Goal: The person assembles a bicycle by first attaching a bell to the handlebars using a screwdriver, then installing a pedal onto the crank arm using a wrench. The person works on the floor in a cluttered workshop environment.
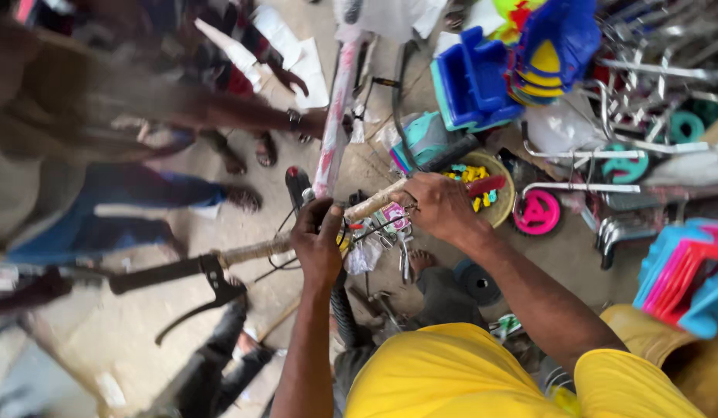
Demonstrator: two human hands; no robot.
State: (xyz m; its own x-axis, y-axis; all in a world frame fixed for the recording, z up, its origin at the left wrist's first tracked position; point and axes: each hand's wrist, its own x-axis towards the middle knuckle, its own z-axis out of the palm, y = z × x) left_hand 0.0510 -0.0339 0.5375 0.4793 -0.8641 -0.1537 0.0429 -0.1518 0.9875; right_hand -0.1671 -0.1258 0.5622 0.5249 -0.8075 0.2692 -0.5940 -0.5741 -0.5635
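A bicycle handlebar (pixel 254 249) wrapped in brown paper runs across the middle of the view. My left hand (pixel 318 238) is closed around it near the stem. My right hand (pixel 442 205) grips the bar's right part, close to the black grip (pixel 452 151). A black grip and brake lever (pixel 196 285) hang at the bar's left end. The bicycle's pink and white wrapped frame tube (pixel 335 116) runs away from me. Another person's hand (pixel 316 124) holds that tube farther up.
A person in blue trousers (pixel 134 197) and sandals stands at the left. Blue plastic toy parts (pixel 483 77), a round tray of yellow pieces (pixel 494 186), a pink wheel (pixel 538 212), metal frames (pixel 661 70) and coloured plastic chairs (pixel 684 279) crowd the right. Paper scraps litter the floor.
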